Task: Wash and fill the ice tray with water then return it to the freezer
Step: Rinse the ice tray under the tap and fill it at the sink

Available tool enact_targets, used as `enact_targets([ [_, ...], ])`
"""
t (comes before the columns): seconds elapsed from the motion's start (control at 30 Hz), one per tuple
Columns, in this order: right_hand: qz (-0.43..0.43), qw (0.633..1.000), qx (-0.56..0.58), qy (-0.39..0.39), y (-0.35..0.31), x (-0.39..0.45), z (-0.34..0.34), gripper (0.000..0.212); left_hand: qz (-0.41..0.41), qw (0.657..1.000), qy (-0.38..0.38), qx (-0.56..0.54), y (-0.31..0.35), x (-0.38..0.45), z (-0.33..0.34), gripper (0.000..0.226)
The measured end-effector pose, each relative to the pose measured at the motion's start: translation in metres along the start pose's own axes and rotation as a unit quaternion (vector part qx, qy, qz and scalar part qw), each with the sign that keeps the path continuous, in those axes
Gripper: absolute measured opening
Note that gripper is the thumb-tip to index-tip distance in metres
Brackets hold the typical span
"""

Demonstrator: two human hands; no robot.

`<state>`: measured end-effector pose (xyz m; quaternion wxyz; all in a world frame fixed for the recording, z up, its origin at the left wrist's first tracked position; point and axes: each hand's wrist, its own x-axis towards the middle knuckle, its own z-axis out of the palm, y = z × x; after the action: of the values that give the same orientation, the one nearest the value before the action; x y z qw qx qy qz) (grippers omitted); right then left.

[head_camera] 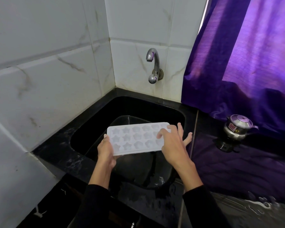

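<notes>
Over the black sink [178, 112], the fingers [179, 129] of the right hand [173, 145] are spread and straight, lying across the right end of the ice tray [135, 137] without curling round it. The left hand [105, 150] grips the tray's left near corner, its thumb on the top face and the other fingers hidden beneath. The tray is white, held roughly level above the basin, with rows of star and flower shaped cups facing up; whether any water lies in them cannot be told. Both arms wear dark sleeves [95, 203]. On the far wall a curved metal tap [153, 63] rises from white marbled tiles [48, 79], its spout high above the tray's far edge, with no stream visible. The black worktop [228, 162] runs to the right of the sink, and on it stands a small steel pot with a lid [238, 127], close to a purple curtain [253, 55] that hangs at the far right. Wet patches shine on the near right part of the worktop
</notes>
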<state>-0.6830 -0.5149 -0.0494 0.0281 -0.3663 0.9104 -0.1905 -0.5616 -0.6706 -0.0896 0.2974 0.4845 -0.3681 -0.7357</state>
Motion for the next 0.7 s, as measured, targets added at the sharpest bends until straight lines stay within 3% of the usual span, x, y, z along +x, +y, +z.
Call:
enact_targets([
  [0.23, -0.042, 0.996, -0.008, -0.075, -0.015, -0.012, -0.001, 0.07, 0.008, 1.0, -0.003, -0.012, 0.0, -0.005, 0.005, 0.035],
  [0.7, -0.036, 0.997, -0.052, -0.049, -0.018, -0.013, 0.004, 0.063, 0.015, 1.0, 0.004, -0.014, -0.001, -0.01, 0.005, 0.031],
])
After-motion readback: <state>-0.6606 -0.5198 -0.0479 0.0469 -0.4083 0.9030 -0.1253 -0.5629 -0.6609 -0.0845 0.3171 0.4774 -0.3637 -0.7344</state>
